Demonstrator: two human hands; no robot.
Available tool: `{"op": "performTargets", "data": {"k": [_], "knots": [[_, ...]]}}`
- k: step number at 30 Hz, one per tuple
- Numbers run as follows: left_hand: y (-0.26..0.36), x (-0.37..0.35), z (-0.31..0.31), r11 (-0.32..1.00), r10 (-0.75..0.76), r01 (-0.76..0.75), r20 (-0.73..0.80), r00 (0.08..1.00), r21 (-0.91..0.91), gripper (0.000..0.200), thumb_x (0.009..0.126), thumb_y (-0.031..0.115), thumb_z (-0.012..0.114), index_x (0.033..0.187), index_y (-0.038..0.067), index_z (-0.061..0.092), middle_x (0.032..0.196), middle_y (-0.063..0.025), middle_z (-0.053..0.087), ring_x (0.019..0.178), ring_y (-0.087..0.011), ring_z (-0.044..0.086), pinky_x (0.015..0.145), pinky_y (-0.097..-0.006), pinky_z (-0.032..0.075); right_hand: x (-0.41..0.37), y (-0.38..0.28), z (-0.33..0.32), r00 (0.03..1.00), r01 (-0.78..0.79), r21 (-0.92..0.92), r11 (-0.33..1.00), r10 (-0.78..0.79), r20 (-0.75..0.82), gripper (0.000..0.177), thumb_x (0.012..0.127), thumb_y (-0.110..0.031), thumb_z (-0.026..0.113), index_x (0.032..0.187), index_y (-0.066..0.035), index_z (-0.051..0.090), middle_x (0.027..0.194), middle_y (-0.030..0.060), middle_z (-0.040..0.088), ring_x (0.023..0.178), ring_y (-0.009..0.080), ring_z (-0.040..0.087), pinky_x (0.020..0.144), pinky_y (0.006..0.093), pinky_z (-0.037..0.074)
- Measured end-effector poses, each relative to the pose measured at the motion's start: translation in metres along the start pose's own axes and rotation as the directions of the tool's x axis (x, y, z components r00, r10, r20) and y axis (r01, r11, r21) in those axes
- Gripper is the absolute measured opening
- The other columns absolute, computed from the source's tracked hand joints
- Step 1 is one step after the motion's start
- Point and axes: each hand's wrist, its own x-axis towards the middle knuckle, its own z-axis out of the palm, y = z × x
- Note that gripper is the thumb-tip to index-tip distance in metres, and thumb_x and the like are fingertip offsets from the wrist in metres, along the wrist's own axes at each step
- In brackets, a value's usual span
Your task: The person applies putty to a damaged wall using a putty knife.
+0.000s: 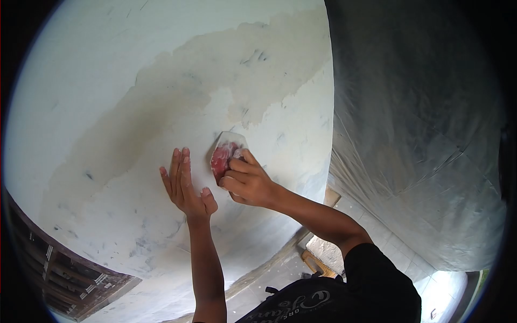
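Observation:
My right hand (pixel 246 180) grips a red putty scraper (pixel 222 157) smeared with white paste. Its pale wide edge points up and lies at the surface of a white wall (pixel 291 145). To the left, my left hand (pixel 186 185) is raised with fingers stretched out and thumb apart, holding nothing. White residue marks its fingertips. Whether that palm touches the wall cannot be made out. A large beige-grey patch (pixel 156 107) runs diagonally across the wall above both hands, and dark scuffs dot the whiter areas.
Clear plastic sheeting (pixel 414 140) hangs along the right side. A dark wooden slatted frame (pixel 59 264) borders the wall at lower left. Below my right arm are a white-crusted object (pixel 326 252) with a yellowish edge and a tiled floor (pixel 393 242).

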Motion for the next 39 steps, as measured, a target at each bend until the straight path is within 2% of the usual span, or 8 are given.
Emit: {"op": "performTargets", "data": {"k": [6, 11, 15, 17, 19, 21, 24, 39], "knots": [[0.001, 0.001, 0.001, 1.0, -0.001, 0.001, -0.001, 1.0, 0.006, 0.051, 0.1, 0.03, 0.026, 0.14, 0.003, 0.044, 0.134, -0.0176, 0.06, 0.133, -0.0358, 0.05, 0.118, -0.0541, 0.017, 0.046, 0.064, -0.037, 0.972, -0.177, -0.191, 0.965, 0.142, -0.186, 0.027, 0.058, 0.005, 0.07, 0.075, -0.009, 0.055, 0.066, 0.0013, 0.054, 0.07, 0.0214, 0.049, 0.071, 0.0383, 0.034], [0.001, -0.001, 0.002, 1.0, 0.005, -0.005, -0.015, 1.0, 0.016, 0.051, 0.101, 0.031, 0.027, 0.141, 0.003, 0.044, 0.133, -0.0168, 0.061, 0.133, -0.0354, 0.051, 0.118, -0.0536, 0.017, 0.021, 0.045, -0.014, 0.999, -0.042, -0.215, 0.976, 0.047, 0.02, 0.03, 0.06, 0.007, 0.069, 0.082, -0.01, 0.058, 0.07, 0.0, 0.055, 0.07, 0.0206, 0.049, 0.072, 0.039, 0.036], [0.0, -0.001, 0.002, 1.0, -0.003, 0.003, -0.002, 1.0, 0.023, 0.05, 0.101, 0.03, 0.029, 0.141, 0.003, 0.044, 0.133, -0.0167, 0.062, 0.132, -0.0353, 0.051, 0.118, -0.0534, 0.016, -0.003, -0.01, -0.049, 0.977, -0.177, 0.013, 0.984, 0.174, 0.121, 0.037, 0.067, 0.006, 0.069, 0.1, -0.005, 0.06, 0.078, 0.005, 0.059, 0.077, 0.0237, 0.054, 0.083, 0.0425, 0.043], [0.0, 0.001, 0.003, 1.0, 0.022, -0.022, -0.028, 0.999, 0.02, 0.049, 0.102, 0.03, 0.03, 0.14, 0.003, 0.044, 0.132, -0.0164, 0.062, 0.133, -0.035, 0.05, 0.118, -0.0528, 0.016, -0.006, -0.024, -0.077, 0.83, -0.558, 0.086, 0.825, 0.554, 0.069, 0.046, 0.073, 0.008, 0.065, 0.118, -0.001, 0.058, 0.087, 0.0092, 0.062, 0.079, 0.0203, 0.057, 0.083, 0.0382, 0.047], [0.002, 0.001, 0.003, 1.0, 0.001, -0.001, -0.01, 1.0, 0.017, 0.048, 0.101, 0.028, 0.033, 0.14, 0.003, 0.044, 0.133, -0.016, 0.061, 0.135, -0.0346, 0.049, 0.118, -0.0534, 0.016, -0.01, -0.027, -0.106, 0.495, -0.85, 0.277, 0.448, 0.859, 0.132, 0.043, 0.079, 0.007, 0.061, 0.121, 0.0, 0.058, 0.089, 0.0113, 0.064, 0.08, 0.0193, 0.061, 0.077, 0.0313, 0.05], [0.008, -0.004, 0.001, 1.0, -0.02, 0.02, 0.004, 1.0, 0.002, 0.047, 0.1, 0.027, 0.035, 0.14, 0.004, 0.044, 0.134, -0.0157, 0.061, 0.136, -0.0342, 0.047, 0.118, -0.054, 0.016, -0.038, -0.013, -0.119, 0.454, -0.819, 0.4, 0.412, 0.891, 0.011, 0.038, 0.081, 0.005, 0.06, 0.119, 0.002, 0.058, 0.094, 0.0089, 0.066, 0.082, 0.0112, 0.061, 0.07, 0.0245, 0.049], [0.022, -0.014, 0.0, 0.994, -0.087, 0.087, 0.004, 0.996, -0.069, 0.049, 0.095, 0.023, 0.042, 0.14, 0.003, 0.045, 0.136, -0.0139, 0.059, 0.137, -0.0328, 0.046, 0.118, -0.0536, 0.018, -0.071, -0.019, -0.151, 0.198, -0.83, 0.538, 0.148, 0.979, 0.037, 0.033, 0.081, 0.006, 0.057, 0.114, 0.004, 0.061, 0.098, 0.0058, 0.066, 0.085, 0.01, 0.06, 0.076, 0.0266, 0.05], [0.152, -0.138, -0.014, 0.694, -0.216, 0.45, 0.434, 0.875, -0.562, 0.053, 0.091, 0.014, 0.051, 0.142, 0.001, 0.041, 0.144, -0.0155, 0.05, 0.14, -0.035, 0.04, 0.118, -0.0562, 0.019, -0.173, -0.142, -0.242, -0.174, -0.882, 0.452, -0.134, 0.984, -0.048, 0.038, 0.085, 0.003, 0.055, 0.124, 0.004, 0.055, 0.108, 0.0114, 0.064, 0.094, 0.0179, 0.063, 0.083, 0.0323, 0.052]]}}
